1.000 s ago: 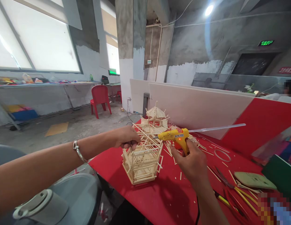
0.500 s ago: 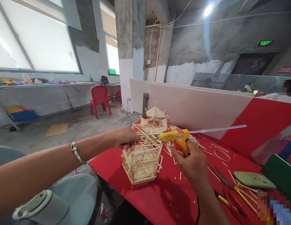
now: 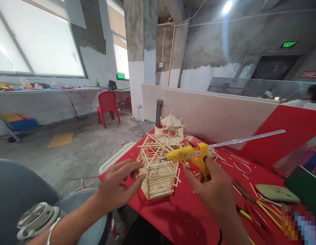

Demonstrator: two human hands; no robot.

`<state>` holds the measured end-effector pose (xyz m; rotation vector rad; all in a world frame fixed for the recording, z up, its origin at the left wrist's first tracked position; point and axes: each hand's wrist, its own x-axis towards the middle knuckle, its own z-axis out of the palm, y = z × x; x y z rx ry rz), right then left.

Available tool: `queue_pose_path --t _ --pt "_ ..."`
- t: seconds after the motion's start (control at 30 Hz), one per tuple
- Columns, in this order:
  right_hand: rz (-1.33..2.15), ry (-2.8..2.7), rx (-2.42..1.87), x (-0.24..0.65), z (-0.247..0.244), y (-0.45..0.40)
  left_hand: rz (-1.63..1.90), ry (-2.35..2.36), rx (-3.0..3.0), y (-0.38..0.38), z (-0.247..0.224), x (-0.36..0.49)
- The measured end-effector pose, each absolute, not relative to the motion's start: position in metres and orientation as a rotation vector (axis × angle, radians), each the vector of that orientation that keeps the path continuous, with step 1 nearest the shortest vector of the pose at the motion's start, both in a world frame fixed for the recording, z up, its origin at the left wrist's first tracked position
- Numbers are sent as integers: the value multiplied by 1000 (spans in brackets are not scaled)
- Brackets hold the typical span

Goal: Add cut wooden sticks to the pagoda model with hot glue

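Note:
My right hand (image 3: 214,187) is wrapped round the handle of a yellow hot glue gun (image 3: 185,153), a long clear glue stick (image 3: 247,139) jutting from its back. The gun's metal nozzle points left, over the upper bars of a many-sided frame (image 3: 160,185) built from thin wooden sticks. At the frame's left side is my left hand (image 3: 122,183), thumb and fingers apart. Its fingertips are close to the frame's edge; whether they touch it I cannot tell. Behind the frame stands a stick-built pavilion (image 3: 171,122) with a pointed roof.
Loose sticks lie on the red table (image 3: 183,214). At the right are pliers (image 3: 260,217), a clear ring (image 3: 242,167) and a green pouch (image 3: 276,193). To the left, a grey stool (image 3: 84,207) bears a pale device (image 3: 37,217). White boards (image 3: 211,112) border the table's back.
My left hand has come away from the top bars, down and left to the frame's side, its fingers parting. The glue gun has shifted slightly, its nozzle lower and further left.

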<state>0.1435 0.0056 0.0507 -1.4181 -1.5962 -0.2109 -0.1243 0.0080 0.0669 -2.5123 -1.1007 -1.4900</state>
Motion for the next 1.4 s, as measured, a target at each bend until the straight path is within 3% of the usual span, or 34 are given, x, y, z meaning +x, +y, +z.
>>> queue_pose_path --t 0.57,1.4 --pt "-300 -1581 -1558 130 40 -3 -1817 -1043 -2301 22 16 -111" --pt "-346 -1581 -1540 128 33 -2 -1534 -904 -2272 20 4 -119"
